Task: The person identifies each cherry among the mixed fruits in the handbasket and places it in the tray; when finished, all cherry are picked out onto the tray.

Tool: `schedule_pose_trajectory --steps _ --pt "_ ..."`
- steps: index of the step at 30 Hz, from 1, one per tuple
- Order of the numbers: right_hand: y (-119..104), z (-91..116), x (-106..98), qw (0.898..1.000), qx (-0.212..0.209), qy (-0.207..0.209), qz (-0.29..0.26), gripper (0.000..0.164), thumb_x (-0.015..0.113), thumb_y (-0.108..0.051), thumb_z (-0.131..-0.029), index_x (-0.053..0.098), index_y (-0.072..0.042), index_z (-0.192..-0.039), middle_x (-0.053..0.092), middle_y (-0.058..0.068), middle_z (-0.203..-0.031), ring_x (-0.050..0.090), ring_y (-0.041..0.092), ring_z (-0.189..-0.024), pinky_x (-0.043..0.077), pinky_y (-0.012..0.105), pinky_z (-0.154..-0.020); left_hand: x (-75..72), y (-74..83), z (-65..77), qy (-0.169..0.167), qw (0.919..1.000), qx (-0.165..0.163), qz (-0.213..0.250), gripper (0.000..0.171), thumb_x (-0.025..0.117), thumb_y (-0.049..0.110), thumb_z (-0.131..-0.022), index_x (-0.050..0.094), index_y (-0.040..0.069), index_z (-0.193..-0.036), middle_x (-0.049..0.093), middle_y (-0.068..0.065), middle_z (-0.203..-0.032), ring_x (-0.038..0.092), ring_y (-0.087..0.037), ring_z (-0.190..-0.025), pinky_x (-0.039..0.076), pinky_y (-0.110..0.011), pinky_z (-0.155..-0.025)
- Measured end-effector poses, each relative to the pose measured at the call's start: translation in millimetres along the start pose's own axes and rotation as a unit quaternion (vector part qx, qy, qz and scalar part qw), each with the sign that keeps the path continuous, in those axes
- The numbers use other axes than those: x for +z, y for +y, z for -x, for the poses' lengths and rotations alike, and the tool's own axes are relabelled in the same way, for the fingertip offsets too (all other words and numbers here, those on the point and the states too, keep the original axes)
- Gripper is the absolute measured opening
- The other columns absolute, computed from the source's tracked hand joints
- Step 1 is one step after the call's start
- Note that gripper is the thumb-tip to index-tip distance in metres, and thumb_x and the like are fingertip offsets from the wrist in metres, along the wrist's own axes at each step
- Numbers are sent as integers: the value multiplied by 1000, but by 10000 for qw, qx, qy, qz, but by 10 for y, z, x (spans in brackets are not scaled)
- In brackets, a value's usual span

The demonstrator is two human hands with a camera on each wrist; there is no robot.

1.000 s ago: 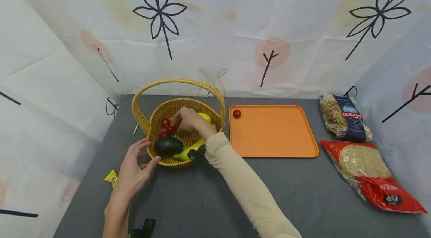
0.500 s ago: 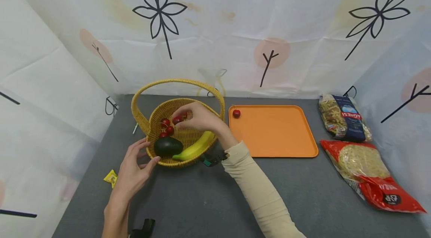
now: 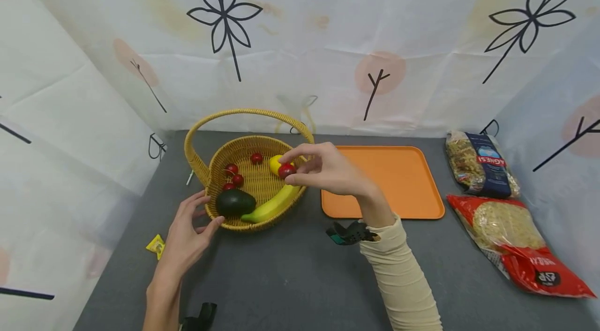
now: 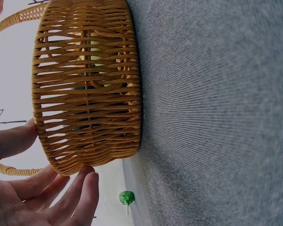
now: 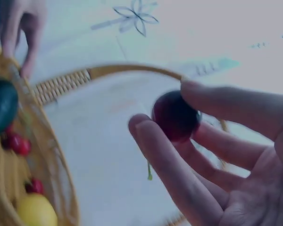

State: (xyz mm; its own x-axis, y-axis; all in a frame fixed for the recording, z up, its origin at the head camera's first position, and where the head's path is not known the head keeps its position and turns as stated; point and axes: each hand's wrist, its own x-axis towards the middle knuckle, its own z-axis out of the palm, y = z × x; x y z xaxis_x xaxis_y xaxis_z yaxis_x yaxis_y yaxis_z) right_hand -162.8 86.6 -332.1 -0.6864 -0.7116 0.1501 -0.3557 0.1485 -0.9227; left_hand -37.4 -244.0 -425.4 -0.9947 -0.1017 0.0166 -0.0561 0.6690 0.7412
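Note:
Between the thumb and fingers of my right hand (image 3: 330, 169) is a red cherry (image 3: 287, 170), raised over the right side of the wicker basket (image 3: 260, 188). A green stem (image 5: 149, 172) hangs below it in the right wrist view. My left hand (image 3: 187, 237) holds the basket's left side from outside, thumb near the front rim and fingers against the woven wall (image 4: 87, 94). Inside lie a dark green avocado (image 3: 236, 202), a banana (image 3: 272, 206), a yellow lemon (image 3: 275, 164), one cherry (image 3: 256, 157) at the back and several cherries (image 3: 238, 180) at the left.
An orange tray (image 3: 398, 180) lies right of the basket, partly covered by my right hand. Two pasta bags (image 3: 483, 164) rest at the far right. A small yellow packet (image 3: 156, 245) is beside my left wrist. The basket's tall handle (image 3: 248, 111) arches over it.
My right hand has risen from inside the basket and moved right with a cherry pinched in it. The back cherry and lemon are uncovered; the tray's cherry is now hidden. My left hand stays put.

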Motion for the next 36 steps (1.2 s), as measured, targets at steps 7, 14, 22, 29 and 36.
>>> schedule_pose_trajectory --steps 7,14,22,29,36 --pt "319 380 -493 9974 281 669 -24 33 79 -6 -98 75 -3 -130 74 19 -127 81 19 -94 68 33 -87 5 12 3 1 10000 -8 -4 61 75 23 -105 51 -2 -154 36 -22 -170 60 -50 -137 67 -53 -95" --pt "890 507 -785 9789 1355 1486 355 40 77 -10 -101 68 0 -139 66 22 -145 78 30 -117 64 19 -91 -6 19 15 15 10000 -42 -12 60 75 22 -105 51 -2 -154 37 -22 -170 60 -50 -137 67 -52 -94" --pt "1486 382 -887 9614 1805 1715 1169 40 73 -4 -102 65 6 -141 65 30 -146 69 47 -133 66 46 -103 -14 11 -3 9 10000 -29 -34 61 75 22 -105 51 -3 -154 37 -23 -170 60 -50 -136 67 -52 -94" --pt "1702 263 -912 9527 1803 1724 1735 34 74 -2 -101 71 7 -134 74 30 -132 74 45 -123 63 59 -104 -14 17 -9 -6 10000 12 -24 61 75 22 -105 50 -3 -154 37 -23 -170 60 -50 -136 67 -53 -94" --pt "1745 228 -906 9569 1831 1581 1605 36 73 -6 -103 69 6 -137 74 30 -132 75 44 -122 65 49 -101 -10 28 -2 -22 10000 -31 -28 61 75 22 -105 50 -3 -155 36 -22 -171 60 -50 -137 67 -54 -96"
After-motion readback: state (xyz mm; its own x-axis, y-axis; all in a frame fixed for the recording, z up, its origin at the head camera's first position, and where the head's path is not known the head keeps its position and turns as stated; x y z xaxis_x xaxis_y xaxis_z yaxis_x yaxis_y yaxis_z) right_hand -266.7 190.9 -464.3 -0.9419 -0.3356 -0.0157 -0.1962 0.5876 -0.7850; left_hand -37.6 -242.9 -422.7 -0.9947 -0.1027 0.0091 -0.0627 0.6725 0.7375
